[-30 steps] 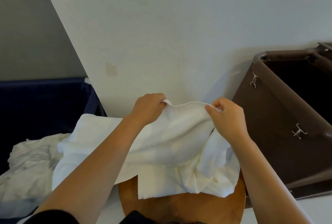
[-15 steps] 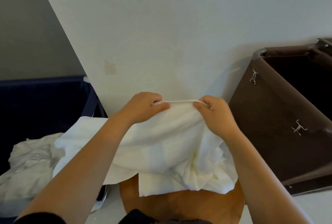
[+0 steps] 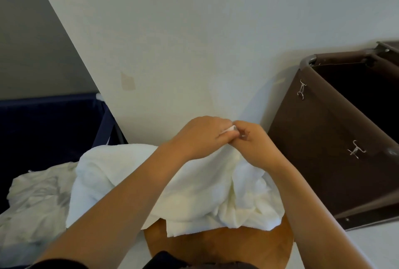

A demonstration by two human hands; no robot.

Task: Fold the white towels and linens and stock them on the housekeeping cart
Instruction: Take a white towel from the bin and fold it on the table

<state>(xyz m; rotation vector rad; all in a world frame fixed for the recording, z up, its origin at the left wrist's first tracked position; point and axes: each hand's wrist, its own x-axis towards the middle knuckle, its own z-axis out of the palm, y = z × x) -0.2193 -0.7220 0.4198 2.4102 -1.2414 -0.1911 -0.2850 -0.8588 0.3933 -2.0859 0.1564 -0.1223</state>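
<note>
A white towel [image 3: 194, 186] lies bunched over a round wooden table [image 3: 220, 247] in the middle of the head view. My left hand [image 3: 200, 137] and my right hand [image 3: 254, 143] meet above it, both pinching the towel's top edge, whose corner shows between the fingers. The rest of the towel hangs down from the hands in loose folds. My forearms hide part of it.
More crumpled white linen [image 3: 34, 208] fills a dark blue bin [image 3: 54, 122] at the left. A brown fabric hamper [image 3: 336, 139] with metal clips stands open at the right. A white wall rises straight ahead.
My hands, which held the towel's edge stretched apart, have come together, bringing the two ends of that edge to meet. The towel has gathered beneath them.
</note>
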